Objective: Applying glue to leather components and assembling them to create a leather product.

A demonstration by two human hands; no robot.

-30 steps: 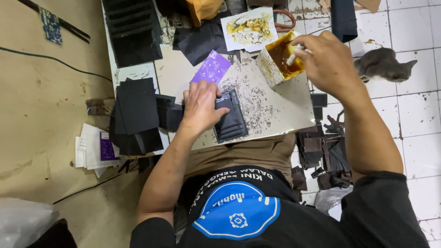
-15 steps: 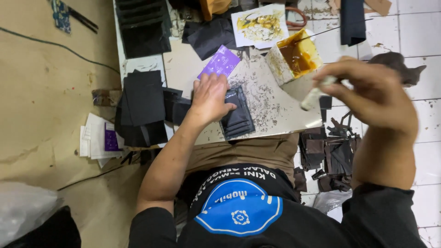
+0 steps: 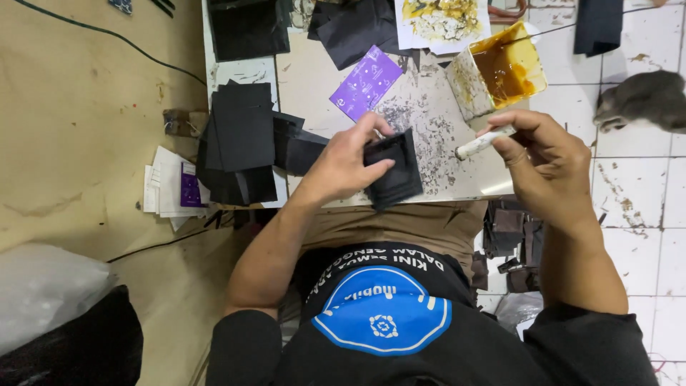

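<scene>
My left hand [image 3: 346,161] presses on a black leather piece [image 3: 395,170] lying at the near edge of a glue-stained white board [image 3: 314,78], fingers pinching its upper corner. My right hand [image 3: 547,161] grips a small glue-crusted brush [image 3: 482,141], whose tip points left toward the black piece and hovers just to its right. Behind the brush stands an open square tub of brown glue [image 3: 504,68].
A purple card [image 3: 365,82] lies beyond the black piece. Stacks of black leather pieces [image 3: 239,143] sit at the left, more [image 3: 511,243] on the tiled floor at the right. Papers [image 3: 168,189] lie at the left. A grey cat [image 3: 643,100] rests on the tiles.
My right hand has carried the brush from the glue tub down toward the black piece. My left hand has shifted to the piece's upper corner.
</scene>
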